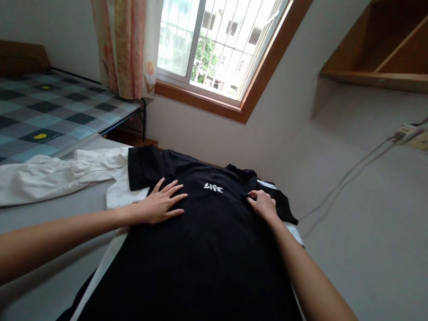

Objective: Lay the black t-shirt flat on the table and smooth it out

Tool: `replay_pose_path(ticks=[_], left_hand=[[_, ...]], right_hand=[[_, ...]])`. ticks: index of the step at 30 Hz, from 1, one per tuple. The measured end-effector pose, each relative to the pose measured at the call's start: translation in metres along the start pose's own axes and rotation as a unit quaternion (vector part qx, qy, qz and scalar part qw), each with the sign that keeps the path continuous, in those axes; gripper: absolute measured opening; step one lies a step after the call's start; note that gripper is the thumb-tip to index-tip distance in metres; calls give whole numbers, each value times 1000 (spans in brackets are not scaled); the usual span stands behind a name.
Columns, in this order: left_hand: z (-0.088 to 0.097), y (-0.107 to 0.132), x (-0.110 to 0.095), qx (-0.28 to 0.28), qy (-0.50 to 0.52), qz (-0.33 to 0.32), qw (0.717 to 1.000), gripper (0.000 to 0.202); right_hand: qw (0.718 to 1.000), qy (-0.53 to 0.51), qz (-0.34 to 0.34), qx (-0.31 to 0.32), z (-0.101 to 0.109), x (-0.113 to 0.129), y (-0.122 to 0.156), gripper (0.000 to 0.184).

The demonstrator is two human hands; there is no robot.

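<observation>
A black T-shirt [203, 255] with small white lettering on the chest lies spread flat on a grey table [36, 220], its collar pointing away from me. My left hand [161, 203] rests flat on the shirt near its left sleeve, fingers spread. My right hand [261, 204] has its fingers curled at the shirt's right shoulder beside the collar, pinching the fabric there. A white garment [40, 177] lies under and to the left of the black shirt, its long sleeve stretched out leftward.
A bed with a checked blue-grey cover [32, 106] stands at the left. A window [218, 27] with a curtain is ahead. A wooden shelf [408, 44] hangs on the right wall, with a socket and cable [411, 135] below it.
</observation>
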State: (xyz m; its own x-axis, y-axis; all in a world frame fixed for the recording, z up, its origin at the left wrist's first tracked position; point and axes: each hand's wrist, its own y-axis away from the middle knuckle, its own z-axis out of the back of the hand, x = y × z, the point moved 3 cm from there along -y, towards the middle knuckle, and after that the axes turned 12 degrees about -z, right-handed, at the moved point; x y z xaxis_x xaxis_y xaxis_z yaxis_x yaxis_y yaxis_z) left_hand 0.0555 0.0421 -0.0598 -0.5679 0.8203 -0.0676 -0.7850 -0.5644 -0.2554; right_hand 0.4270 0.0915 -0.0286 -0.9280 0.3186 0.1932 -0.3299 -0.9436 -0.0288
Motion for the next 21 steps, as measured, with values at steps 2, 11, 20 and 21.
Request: replay_pose_path(ticks=[2, 11, 20, 21], left_hand=[[10, 9, -2, -23, -4, 8, 1000, 51], [43, 65, 12, 19, 188, 155, 970, 27], [42, 84, 1, 59, 264, 233, 934, 42], [41, 85, -1, 55, 266, 226, 936, 41]], right_hand=[[998, -47, -34, -6, 15, -13, -11, 22], [972, -75, -195, -110, 64, -84, -3, 24], [990, 53, -37, 127, 32, -49, 105, 43], [987, 76, -40, 134, 31, -50, 116, 46]])
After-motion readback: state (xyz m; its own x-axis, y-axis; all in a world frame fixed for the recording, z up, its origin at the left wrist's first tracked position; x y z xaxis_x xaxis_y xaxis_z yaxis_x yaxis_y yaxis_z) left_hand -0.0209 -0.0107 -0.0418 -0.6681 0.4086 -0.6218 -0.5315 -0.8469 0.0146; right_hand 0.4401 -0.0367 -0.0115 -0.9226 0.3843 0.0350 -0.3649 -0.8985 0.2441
